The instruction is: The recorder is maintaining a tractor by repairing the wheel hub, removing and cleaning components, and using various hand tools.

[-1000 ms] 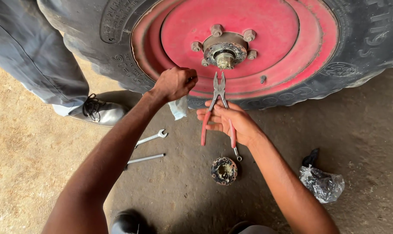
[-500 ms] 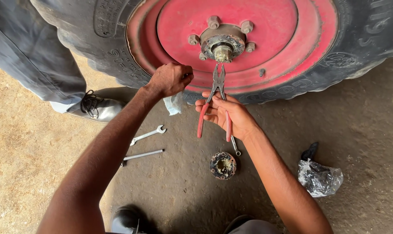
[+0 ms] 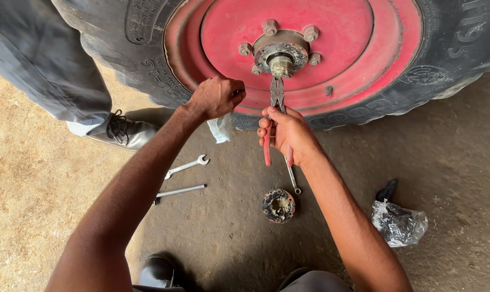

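A big tyre (image 3: pixel 445 59) with a red wheel disc (image 3: pixel 353 48) stands in front of me. Its greasy hub (image 3: pixel 280 60) is ringed by several bolts. My right hand (image 3: pixel 286 134) grips red-handled pliers (image 3: pixel 275 116), jaws pointing up just under the hub's centre. My left hand (image 3: pixel 217 97) is fisted at the lower left of the red disc; a pale scrap of cloth or plastic (image 3: pixel 221 127) hangs below it, and I cannot tell if the fist holds it.
On the concrete lie an open-ended spanner (image 3: pixel 186 165), a thin metal rod (image 3: pixel 180 191), another slim tool (image 3: pixel 292 177) and a round greasy hub cap (image 3: pixel 278 205). A crumpled plastic bag (image 3: pixel 398 221) sits at right. Another person's trouser leg and shoe (image 3: pixel 125 132) stand at left.
My right hand has raised the pliers toward the hub, jaws now close under its centre. My left fist has stayed by the rim. The view has shifted slightly lower on the wheel.
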